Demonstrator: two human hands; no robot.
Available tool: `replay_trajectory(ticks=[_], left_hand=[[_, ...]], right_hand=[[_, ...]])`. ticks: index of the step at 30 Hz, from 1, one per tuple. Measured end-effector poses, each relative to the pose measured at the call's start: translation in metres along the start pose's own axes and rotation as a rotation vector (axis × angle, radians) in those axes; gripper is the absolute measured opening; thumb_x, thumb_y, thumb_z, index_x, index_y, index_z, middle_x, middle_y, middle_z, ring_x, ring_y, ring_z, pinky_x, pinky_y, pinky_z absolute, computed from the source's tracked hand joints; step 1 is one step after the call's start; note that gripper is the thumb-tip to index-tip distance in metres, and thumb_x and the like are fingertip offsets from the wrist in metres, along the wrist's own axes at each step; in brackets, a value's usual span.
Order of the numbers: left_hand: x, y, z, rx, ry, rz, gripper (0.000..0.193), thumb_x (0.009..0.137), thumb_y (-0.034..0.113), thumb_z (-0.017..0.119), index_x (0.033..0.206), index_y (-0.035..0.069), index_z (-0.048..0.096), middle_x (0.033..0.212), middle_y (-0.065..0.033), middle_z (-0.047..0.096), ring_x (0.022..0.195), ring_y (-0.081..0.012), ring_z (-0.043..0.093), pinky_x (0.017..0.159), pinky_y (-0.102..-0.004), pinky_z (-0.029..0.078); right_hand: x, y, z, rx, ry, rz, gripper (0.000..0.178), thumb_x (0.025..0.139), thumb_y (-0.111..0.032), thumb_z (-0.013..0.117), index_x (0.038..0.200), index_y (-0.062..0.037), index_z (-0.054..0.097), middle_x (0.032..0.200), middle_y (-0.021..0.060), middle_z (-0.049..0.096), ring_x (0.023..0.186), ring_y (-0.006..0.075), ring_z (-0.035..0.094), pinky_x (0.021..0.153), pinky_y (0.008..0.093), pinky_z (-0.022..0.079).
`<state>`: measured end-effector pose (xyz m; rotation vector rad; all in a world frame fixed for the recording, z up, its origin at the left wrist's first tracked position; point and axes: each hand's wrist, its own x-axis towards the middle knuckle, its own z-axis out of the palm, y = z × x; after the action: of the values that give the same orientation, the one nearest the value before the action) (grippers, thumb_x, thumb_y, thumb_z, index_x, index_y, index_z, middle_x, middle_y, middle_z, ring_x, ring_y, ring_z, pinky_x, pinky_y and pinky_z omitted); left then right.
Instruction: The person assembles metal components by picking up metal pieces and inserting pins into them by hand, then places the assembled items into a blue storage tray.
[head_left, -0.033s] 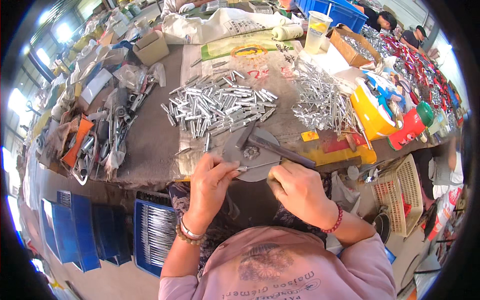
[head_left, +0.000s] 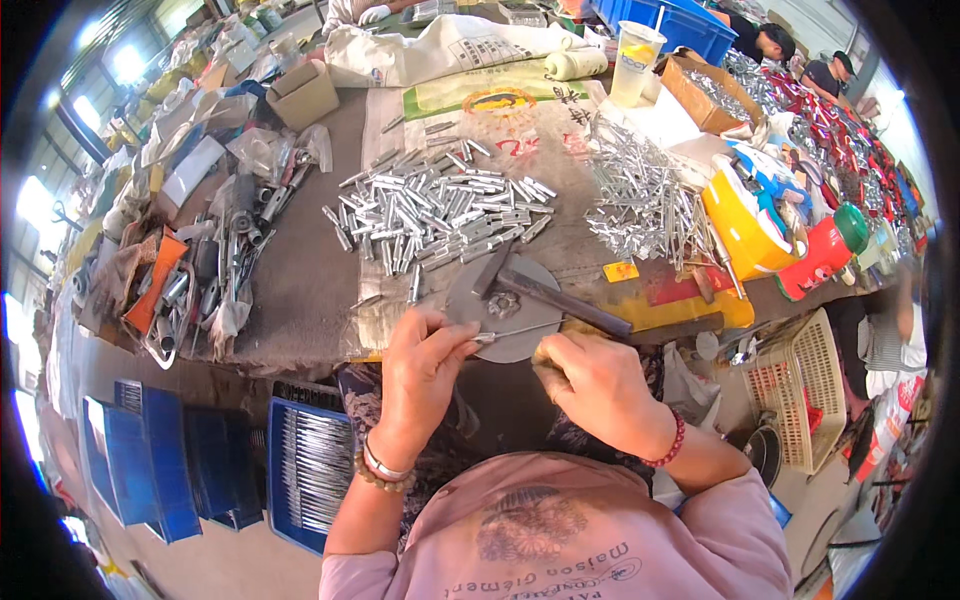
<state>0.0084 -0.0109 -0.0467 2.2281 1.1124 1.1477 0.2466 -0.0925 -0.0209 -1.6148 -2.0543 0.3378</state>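
Observation:
My left hand (head_left: 420, 365) pinches the silver end of a thin metal rod (head_left: 525, 330) between thumb and fingertips. The rod lies across the near part of a round grey metal plate (head_left: 515, 348). My right hand (head_left: 605, 385) is closed beside the rod's other end, fingers curled under; what they hold, if anything, is hidden. A hammer (head_left: 565, 303) rests on the plate, its head on the far left and its dark handle pointing toward my right hand. Beyond the plate lies a heap of short silver metal tubes (head_left: 440, 210).
Thin metal pieces (head_left: 650, 195) are piled to the right, near a yellow container (head_left: 745, 225) and a red jar (head_left: 820, 260). Tools and bags (head_left: 215, 260) crowd the left. Below the table edge stand a blue bin (head_left: 310, 470) of rods and a beige basket (head_left: 790, 390).
My right hand has shifted very slightly at the fingers, near the rod's end. My left hand and the rod look almost the same.

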Motion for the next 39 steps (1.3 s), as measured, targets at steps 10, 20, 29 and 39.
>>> replay_trajectory(ticks=[10,20,29,39], left_hand=[[-0.004,0.001,0.000,-0.026,0.001,-0.025,0.030,0.083,-0.001,0.089,0.111,0.009,0.085,0.100,-0.0089,0.066,0.092,-0.0291,0.066,0.079,-0.0388,0.055],[-0.043,0.029,0.018,-0.494,0.091,-0.496,0.045,0.107,-0.001,0.068,0.151,0.005,0.063,0.104,-0.0036,0.073,0.079,-0.0103,0.064,0.066,-0.0233,0.055],[-0.055,0.037,0.006,-0.997,0.070,-0.789,0.066,0.104,0.007,0.075,0.163,0.006,0.044,0.107,-0.0018,0.074,0.082,-0.0047,0.063,0.066,-0.0200,0.052],[-0.130,-0.036,-0.067,-0.824,0.494,-0.882,0.051,0.106,0.008,0.072,0.153,0.005,0.053,0.108,-0.0060,0.079,0.076,-0.0050,0.057,0.065,-0.0215,0.046]], right_hand=[[0.007,-0.003,-0.005,-0.041,0.102,-0.065,0.025,0.091,-0.013,0.083,0.111,-0.0087,0.069,0.095,0.0111,0.068,0.079,0.0361,0.074,0.069,0.0489,0.059],[-0.012,-0.014,0.010,0.690,-0.245,0.290,0.018,0.097,-0.010,0.078,0.112,-0.0022,0.071,0.077,0.0132,0.074,0.065,0.0222,0.069,0.063,0.0400,0.053],[-0.020,-0.038,0.028,0.771,-0.334,0.320,0.023,0.100,0.000,0.074,0.122,0.0007,0.069,0.089,0.0026,0.072,0.076,0.0055,0.063,0.066,0.0264,0.051],[0.004,-0.001,0.021,0.842,-0.031,0.313,0.027,0.111,-0.011,0.069,0.136,0.0002,0.065,0.103,0.0057,0.074,0.071,0.0061,0.063,0.062,0.0212,0.053]])
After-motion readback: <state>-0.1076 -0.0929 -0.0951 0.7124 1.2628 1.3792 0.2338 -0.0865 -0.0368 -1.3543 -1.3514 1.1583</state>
